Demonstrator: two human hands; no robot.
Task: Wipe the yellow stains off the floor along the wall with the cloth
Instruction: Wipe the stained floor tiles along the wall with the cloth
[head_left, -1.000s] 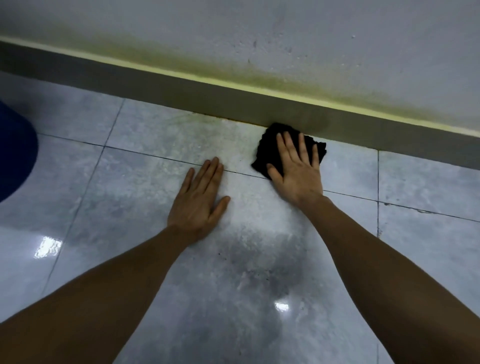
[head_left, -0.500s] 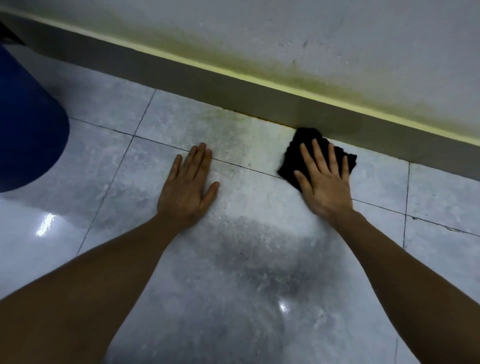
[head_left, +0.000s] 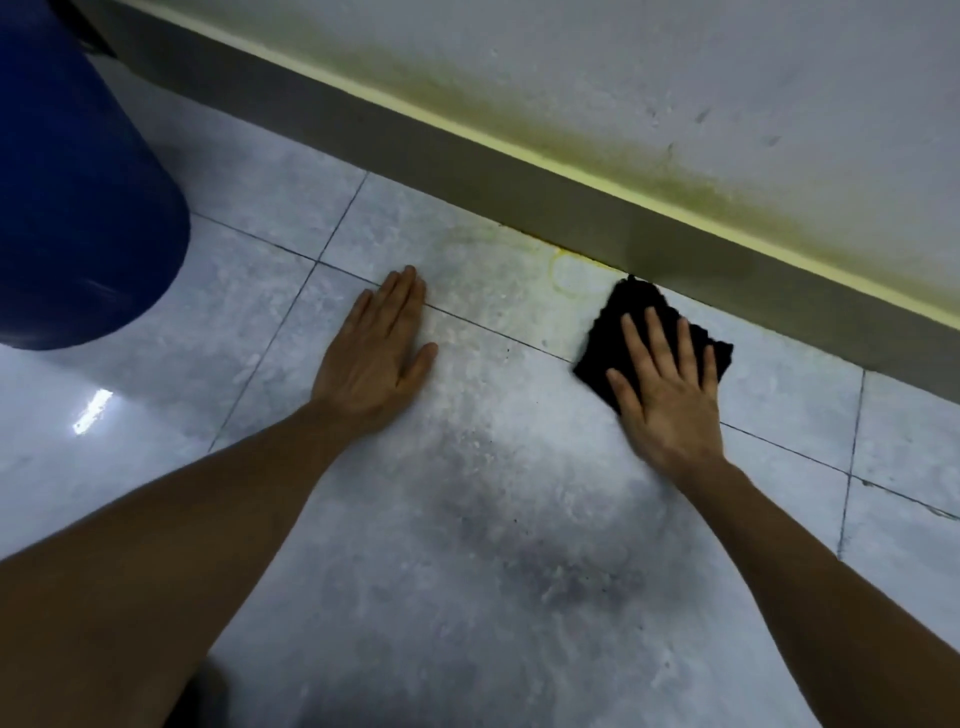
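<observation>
Right hand (head_left: 670, 400) lies flat with fingers straight and spread, pressing the black cloth (head_left: 623, 332) onto the grey floor tile (head_left: 519, 571). The cloth's far corner touches the foot of the grey skirting (head_left: 467, 171). Just left of the cloth, yellow stains (head_left: 563, 270) mark the tile along the skirting. Left hand (head_left: 376, 358) rests palm-down on bare tile, fingers straight and together, grasping nothing. A blue drum (head_left: 78, 197) stands at far left. Wall (head_left: 675, 78) above the skirting shows yellow-green discolouration.

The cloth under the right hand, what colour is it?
Black, plain, no pattern visible. The cloth shows best in the head view, the only one.
</observation>
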